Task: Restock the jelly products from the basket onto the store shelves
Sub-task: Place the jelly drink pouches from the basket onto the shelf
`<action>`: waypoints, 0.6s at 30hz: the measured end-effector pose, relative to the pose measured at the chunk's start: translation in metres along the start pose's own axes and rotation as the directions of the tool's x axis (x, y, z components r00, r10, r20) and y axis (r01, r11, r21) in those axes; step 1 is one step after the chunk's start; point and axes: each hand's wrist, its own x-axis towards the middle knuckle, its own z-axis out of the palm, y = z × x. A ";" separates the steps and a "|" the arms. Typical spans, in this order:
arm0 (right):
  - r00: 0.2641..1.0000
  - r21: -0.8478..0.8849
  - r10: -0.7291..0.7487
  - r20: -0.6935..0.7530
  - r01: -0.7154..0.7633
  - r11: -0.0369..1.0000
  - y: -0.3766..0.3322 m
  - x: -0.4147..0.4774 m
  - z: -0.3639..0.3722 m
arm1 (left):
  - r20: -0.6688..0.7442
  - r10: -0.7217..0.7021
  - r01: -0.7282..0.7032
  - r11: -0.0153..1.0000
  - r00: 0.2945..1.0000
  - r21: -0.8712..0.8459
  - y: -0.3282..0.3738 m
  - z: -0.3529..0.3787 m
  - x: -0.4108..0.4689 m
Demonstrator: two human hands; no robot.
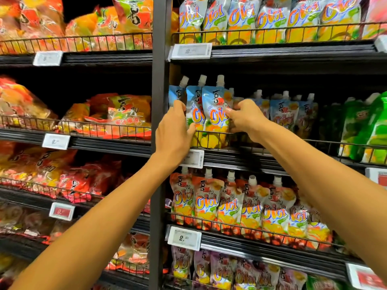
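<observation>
Centre of frame, second shelf (261,158) from the top: we log three blue Cici jelly pouches (215,114) with white spouts, standing upright behind the wire rail (272,141). Our left hand (174,130) wraps their left side, thumb across the front; our right hand (245,116) pinches the front pouch's right edge (fingers closed on it). Further pouches fill the shelf to the right; a price tag (192,159) sits just below.

The spouted jelly pouches (215,116) all say "Cici" in big orange letters. A price tag (184,238) under the lower row reads 2.50; other tags are too blurry.
</observation>
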 end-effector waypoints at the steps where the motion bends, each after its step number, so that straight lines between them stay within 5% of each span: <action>1: 1.000 -0.024 -0.005 0.024 0.006 1.000 0.000 0.001 0.000 | -0.022 0.003 -0.003 1.000 1.000 -0.003 0.001 0.001 -0.003; 4: 0.999 -0.100 -0.007 0.039 0.011 0.995 0.005 0.000 -0.002 | -0.065 -0.007 0.005 0.999 0.998 -0.037 0.008 0.002 -0.015; 8: 0.971 -0.225 -0.186 -0.149 0.150 0.963 0.007 -0.019 -0.012 | -0.029 -0.049 0.042 0.979 0.998 -0.197 0.022 0.002 -0.040; 13: 0.865 0.000 -0.379 -0.328 0.401 0.916 0.037 -0.102 -0.024 | 0.112 -0.115 0.156 0.859 0.987 -0.488 0.032 0.012 -0.102; 15: 0.895 0.055 -0.331 -0.301 0.362 0.930 0.077 -0.144 -0.017 | 0.245 -0.122 0.239 0.808 0.962 -0.538 0.029 0.025 -0.145; 18: 0.986 0.124 -0.099 -0.135 0.116 0.986 0.159 -0.214 0.005 | 0.502 -0.134 0.409 0.769 0.854 -0.491 0.015 0.049 -0.221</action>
